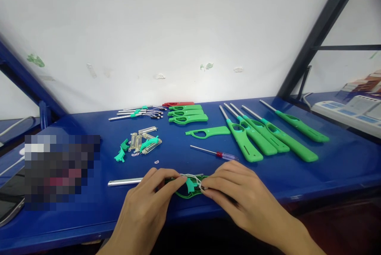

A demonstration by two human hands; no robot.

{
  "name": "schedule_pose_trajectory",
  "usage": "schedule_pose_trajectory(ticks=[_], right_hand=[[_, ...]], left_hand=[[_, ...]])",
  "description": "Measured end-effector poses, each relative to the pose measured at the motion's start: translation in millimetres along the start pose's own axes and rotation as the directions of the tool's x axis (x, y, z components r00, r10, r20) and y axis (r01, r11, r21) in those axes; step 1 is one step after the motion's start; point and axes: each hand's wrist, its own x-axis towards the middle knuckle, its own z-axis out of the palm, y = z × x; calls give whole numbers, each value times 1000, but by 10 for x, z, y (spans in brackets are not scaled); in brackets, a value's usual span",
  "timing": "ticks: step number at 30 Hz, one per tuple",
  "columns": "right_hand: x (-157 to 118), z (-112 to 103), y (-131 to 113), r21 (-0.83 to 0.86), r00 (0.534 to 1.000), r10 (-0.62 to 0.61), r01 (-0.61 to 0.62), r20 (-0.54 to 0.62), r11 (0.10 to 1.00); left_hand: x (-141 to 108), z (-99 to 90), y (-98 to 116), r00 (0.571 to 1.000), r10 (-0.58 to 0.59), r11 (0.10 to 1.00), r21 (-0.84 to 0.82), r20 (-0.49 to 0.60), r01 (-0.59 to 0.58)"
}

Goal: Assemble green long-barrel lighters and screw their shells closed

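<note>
An opened long-reach lighter lies at the table's front edge, its green half casing point(186, 196) facing up and its metal tube point(125, 182) pointing left. My left hand point(147, 197) is closed on the lighter where the tube meets the casing, thumb and fingertips beside the teal trigger point(190, 185). White wires point(193, 176) loop over the trigger. My right hand point(242, 193) pinches at the wires' end by a small dark part, over the casing's right portion. Its fingers hide most of that part and the handle end.
Beyond my hands lie a screwdriver point(220, 153), an empty green half casing point(208, 132) and loose clear gas tanks point(137, 141) with teal triggers. Several closed green lighters point(247, 143) lie right. Tubes with wires point(133, 113) and stacked casings point(189, 118) sit near the wall.
</note>
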Motion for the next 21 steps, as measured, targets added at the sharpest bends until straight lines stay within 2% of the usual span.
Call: schedule_pose_trajectory(ticks=[21], right_hand=[[10,-4,2,3,1000,-9,9,-6,1000]], left_hand=[[-31,1,-15,999,-37,999,23,38,36]])
